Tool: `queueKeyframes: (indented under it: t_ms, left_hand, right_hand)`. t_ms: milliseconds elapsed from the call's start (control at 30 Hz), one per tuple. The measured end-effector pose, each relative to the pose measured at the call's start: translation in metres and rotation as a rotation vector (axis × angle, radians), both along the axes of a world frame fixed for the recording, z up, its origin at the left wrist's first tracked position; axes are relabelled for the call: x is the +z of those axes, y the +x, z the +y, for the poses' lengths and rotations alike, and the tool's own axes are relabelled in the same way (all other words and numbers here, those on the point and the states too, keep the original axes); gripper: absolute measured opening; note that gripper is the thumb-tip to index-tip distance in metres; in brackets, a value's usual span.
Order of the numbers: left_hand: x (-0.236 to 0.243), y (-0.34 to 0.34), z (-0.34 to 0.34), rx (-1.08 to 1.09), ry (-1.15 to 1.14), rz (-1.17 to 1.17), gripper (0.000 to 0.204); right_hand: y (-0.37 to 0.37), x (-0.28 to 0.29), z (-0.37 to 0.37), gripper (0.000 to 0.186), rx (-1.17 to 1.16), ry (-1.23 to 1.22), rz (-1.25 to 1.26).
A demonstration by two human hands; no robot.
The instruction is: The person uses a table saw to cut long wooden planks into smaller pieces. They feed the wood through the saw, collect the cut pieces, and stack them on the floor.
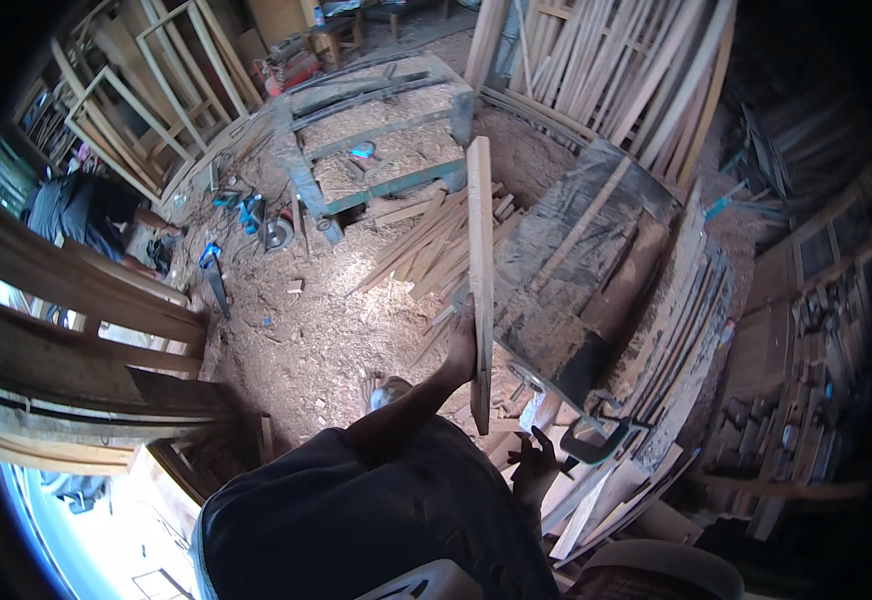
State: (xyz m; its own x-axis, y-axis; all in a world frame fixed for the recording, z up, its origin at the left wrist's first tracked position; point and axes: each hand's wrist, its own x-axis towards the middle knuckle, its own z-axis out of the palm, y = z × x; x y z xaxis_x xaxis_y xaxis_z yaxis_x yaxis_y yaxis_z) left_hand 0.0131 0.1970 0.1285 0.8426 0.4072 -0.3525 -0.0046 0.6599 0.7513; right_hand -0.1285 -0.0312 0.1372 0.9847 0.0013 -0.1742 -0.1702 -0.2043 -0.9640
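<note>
My left hand [463, 345] grips a long pale wooden board [481, 250] by its lower part, the board pointing away from me. Fingers apart and with nothing in them, my right hand [534, 462] is low beside the near end of a dusty workbench [566, 260]. Just right of that hand, a dark G-clamp [598, 442] sits at the bench's near corner. A narrow wooden strip [586, 220] lies lengthwise on the bench top.
Loose wooden strips [431, 250] lie on the shaving-covered floor, left of the bench. Farther off stands a low frame table [386, 185]. Power tools [251, 215] and a handsaw [217, 280] lie to the left, near another person [86, 215]. Long timber [606, 70] leans at the back right.
</note>
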Motion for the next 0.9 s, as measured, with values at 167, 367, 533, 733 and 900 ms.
queueKeyframes:
  t_ms: [167,367,533,733,900]
  left_hand:
    - [-0.003,-0.042,0.133,0.451,0.164,0.042,0.051]
    - [-0.015,-0.122,0.283,0.704,0.341,0.024,0.043]
    - [0.014,-0.140,0.369,0.633,0.398,0.172,0.039]
    - [0.047,-0.101,0.405,0.480,0.363,0.140,0.041]
    - [0.036,-0.084,0.370,0.227,0.325,0.030,0.037]
  right_hand:
    - [0.011,-0.008,0.072,0.025,0.350,-0.272,0.237]
    - [0.037,-0.003,0.228,0.032,0.595,-0.252,0.274]
    - [0.035,0.025,0.374,0.046,0.779,-0.066,0.165]
    - [0.038,0.055,0.455,0.034,0.705,-0.176,-0.033]
    - [0.050,0.050,0.445,0.032,0.395,-0.304,0.080]
